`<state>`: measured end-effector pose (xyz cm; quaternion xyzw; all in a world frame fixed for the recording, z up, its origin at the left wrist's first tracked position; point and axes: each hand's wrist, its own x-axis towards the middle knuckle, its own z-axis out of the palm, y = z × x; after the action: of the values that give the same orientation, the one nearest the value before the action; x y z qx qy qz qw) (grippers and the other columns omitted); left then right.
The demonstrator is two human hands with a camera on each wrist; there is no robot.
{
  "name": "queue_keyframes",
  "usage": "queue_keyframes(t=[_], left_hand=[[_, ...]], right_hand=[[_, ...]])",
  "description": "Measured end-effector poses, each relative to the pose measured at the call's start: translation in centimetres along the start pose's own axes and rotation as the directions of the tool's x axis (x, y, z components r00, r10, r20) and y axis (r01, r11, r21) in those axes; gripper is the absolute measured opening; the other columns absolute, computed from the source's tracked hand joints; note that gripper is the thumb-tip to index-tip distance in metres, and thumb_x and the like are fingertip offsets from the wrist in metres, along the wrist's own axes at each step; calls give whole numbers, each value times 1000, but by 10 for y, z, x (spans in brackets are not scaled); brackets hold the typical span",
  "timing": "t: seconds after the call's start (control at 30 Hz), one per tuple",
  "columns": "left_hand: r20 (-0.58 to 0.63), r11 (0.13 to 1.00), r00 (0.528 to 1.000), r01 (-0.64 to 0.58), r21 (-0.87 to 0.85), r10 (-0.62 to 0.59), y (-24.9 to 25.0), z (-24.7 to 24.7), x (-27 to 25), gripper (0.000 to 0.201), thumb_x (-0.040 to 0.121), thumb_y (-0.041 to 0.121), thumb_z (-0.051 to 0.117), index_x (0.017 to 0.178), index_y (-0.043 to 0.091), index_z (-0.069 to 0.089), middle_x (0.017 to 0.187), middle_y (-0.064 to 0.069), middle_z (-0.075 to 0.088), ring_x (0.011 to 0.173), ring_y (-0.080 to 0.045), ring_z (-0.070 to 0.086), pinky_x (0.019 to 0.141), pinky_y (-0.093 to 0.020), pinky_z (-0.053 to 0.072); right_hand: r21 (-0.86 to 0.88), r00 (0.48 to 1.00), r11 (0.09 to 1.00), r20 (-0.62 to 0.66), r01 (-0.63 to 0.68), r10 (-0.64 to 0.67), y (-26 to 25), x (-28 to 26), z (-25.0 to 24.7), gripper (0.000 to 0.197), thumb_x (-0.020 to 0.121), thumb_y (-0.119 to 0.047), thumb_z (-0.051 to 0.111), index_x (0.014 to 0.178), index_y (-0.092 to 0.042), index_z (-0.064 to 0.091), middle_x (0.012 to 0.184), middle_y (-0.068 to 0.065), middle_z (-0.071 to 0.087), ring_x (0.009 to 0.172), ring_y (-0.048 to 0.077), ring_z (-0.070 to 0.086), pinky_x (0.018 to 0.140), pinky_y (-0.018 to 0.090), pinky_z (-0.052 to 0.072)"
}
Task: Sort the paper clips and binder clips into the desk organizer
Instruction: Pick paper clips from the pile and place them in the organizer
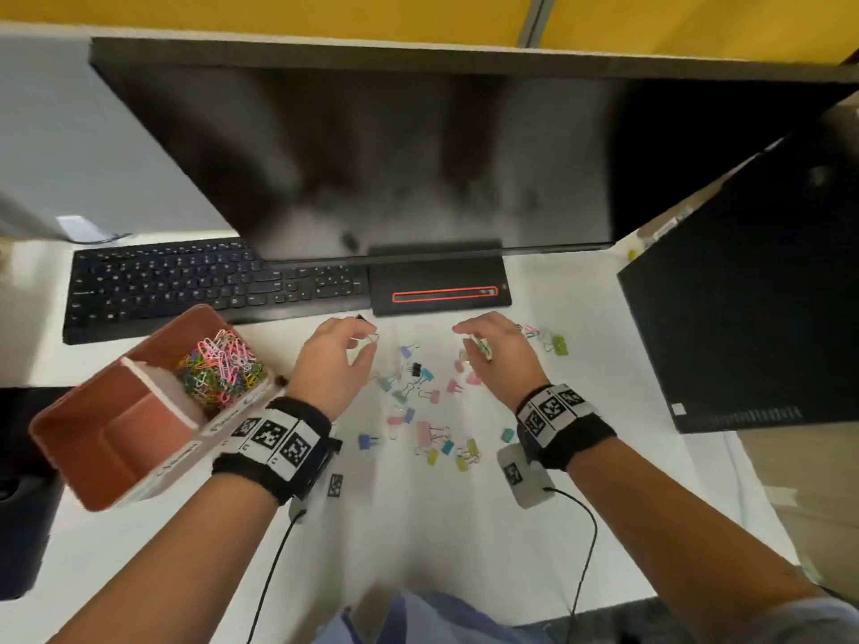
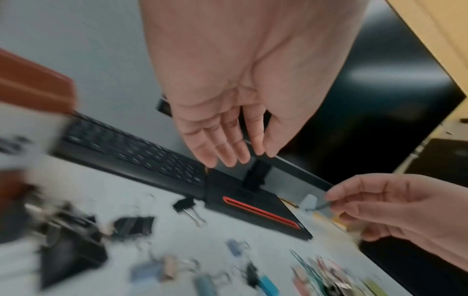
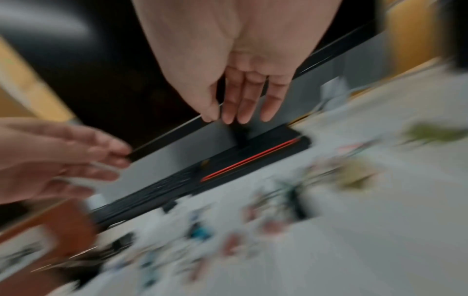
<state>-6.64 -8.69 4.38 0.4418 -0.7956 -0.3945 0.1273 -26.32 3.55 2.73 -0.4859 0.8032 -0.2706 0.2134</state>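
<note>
A terracotta desk organizer [image 1: 153,425] stands at the left; its far compartment holds a heap of coloured paper clips [image 1: 218,364], and the near compartments look bare. Several coloured binder clips [image 1: 424,432] lie scattered on the white desk between my hands. My left hand [image 1: 369,343] hovers just over a black binder clip [image 2: 185,204] by the monitor base. Its fingers [image 2: 228,148] are straight, and nothing shows between them. My right hand [image 1: 467,343] pinches a thin paper clip [image 2: 317,206] between thumb and forefinger, above the clips. The right wrist view is badly blurred.
A black keyboard [image 1: 186,285] and the monitor base [image 1: 441,290] lie just beyond my hands, under a large dark monitor [image 1: 395,155]. A black computer case [image 1: 753,318] stands at the right. More binder clips [image 1: 558,345] sit beside it. Cables run from both wrists.
</note>
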Motion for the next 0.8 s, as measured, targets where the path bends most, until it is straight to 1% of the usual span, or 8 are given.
queue_keyframes(t=[0.13,0.2,0.3,0.4,0.47,0.63,0.73,0.8], left_hand=[[151,998,987,-53,44,45,38,65,22,20,86,18,58,106,16,62,108,-6,58,92,-19,59,83,-29,47],[207,997,978,-48,67,33,52,91,32,18,86,22,58,103,19,63,107,-5,55,89,-21,58,75,-32,50],[304,994,953,-29,105,-5,64,128,47,16,88,22,57,101,21,65,101,-3,47,73,-19,57,64,-25,51],[382,981,924,-63,183,-12,61,155,53,21,86,26,59,105,25,67,103,-4,49,91,-25,58,88,-38,51],[380,960,925,-86,266,-23,57,163,50,19,84,28,62,101,28,69,105,-1,52,101,-22,50,94,-37,45],[342,965,940,-72,251,-19,41,161,28,7,76,29,70,82,30,72,96,12,46,93,-9,45,93,-32,43],[275,983,961,-30,182,-22,35,158,22,7,76,32,68,82,28,70,96,11,47,90,-13,53,85,-37,50],[216,994,973,60,89,-78,38,158,26,15,78,30,67,91,24,65,97,8,45,87,-18,57,75,-41,56]], right_hand=[[-153,977,965,-60,-213,206,72,7,-53,36,86,-5,53,117,-20,60,122,7,55,113,25,51,99,31,40],[-164,968,954,-15,-251,252,93,13,-65,39,87,-3,51,121,-21,57,127,7,54,118,25,50,103,34,40],[-181,968,960,92,-213,232,120,27,-67,39,87,-3,50,120,-23,58,129,4,54,118,22,51,104,33,41],[-218,956,961,196,-173,217,136,41,-60,34,87,-5,50,111,-24,64,123,3,56,114,21,52,101,32,41],[-213,945,961,235,-178,228,141,44,-56,30,86,-7,53,108,-24,66,118,5,56,111,23,52,99,32,42],[-172,941,961,226,-216,252,149,16,-49,32,84,-7,57,112,-22,62,119,5,53,100,24,57,92,32,48],[-142,943,961,203,-237,263,150,-3,-50,39,82,-10,62,116,-28,53,121,1,48,87,25,60,84,37,53],[-118,948,964,186,-240,259,150,-1,-52,46,82,-9,63,121,-28,50,125,1,46,94,25,59,88,36,52]])
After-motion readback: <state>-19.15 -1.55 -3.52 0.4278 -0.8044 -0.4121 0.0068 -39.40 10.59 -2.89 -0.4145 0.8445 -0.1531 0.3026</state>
